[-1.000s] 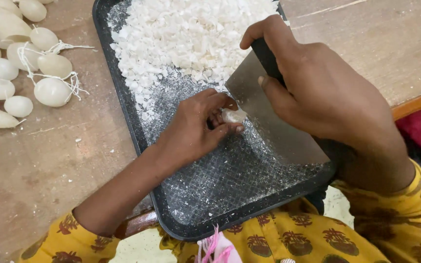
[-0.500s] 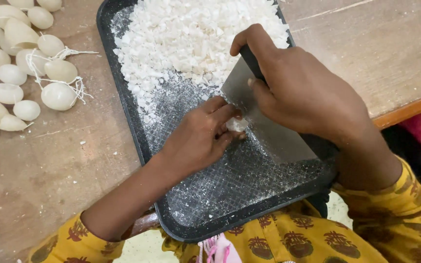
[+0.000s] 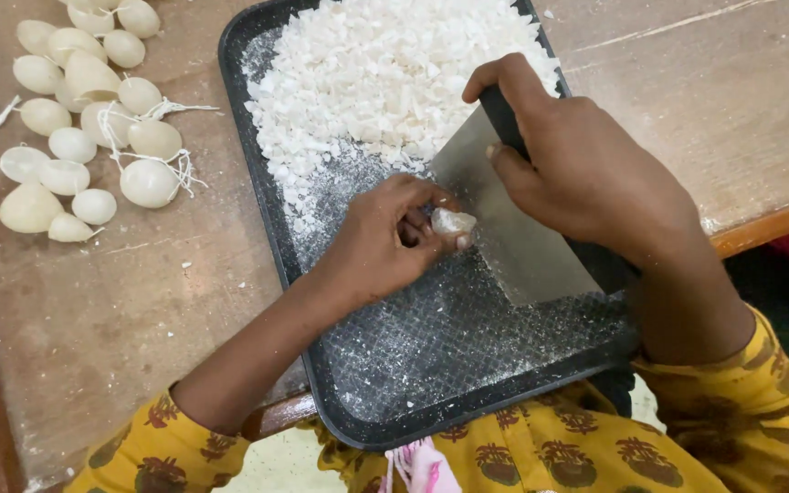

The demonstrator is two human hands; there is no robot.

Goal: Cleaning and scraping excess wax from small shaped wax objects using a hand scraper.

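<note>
White wax lump [image 3: 452,221], pinched in my left hand [image 3: 385,242], now clears the cleaver [image 3: 513,224] my right hand [image 3: 586,173] grips at three o'clock.

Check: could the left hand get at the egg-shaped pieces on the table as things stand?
Probably yes. The left hand pinches a small white piece in the tray; the pieces lie beyond its low rim, nothing between.
</note>
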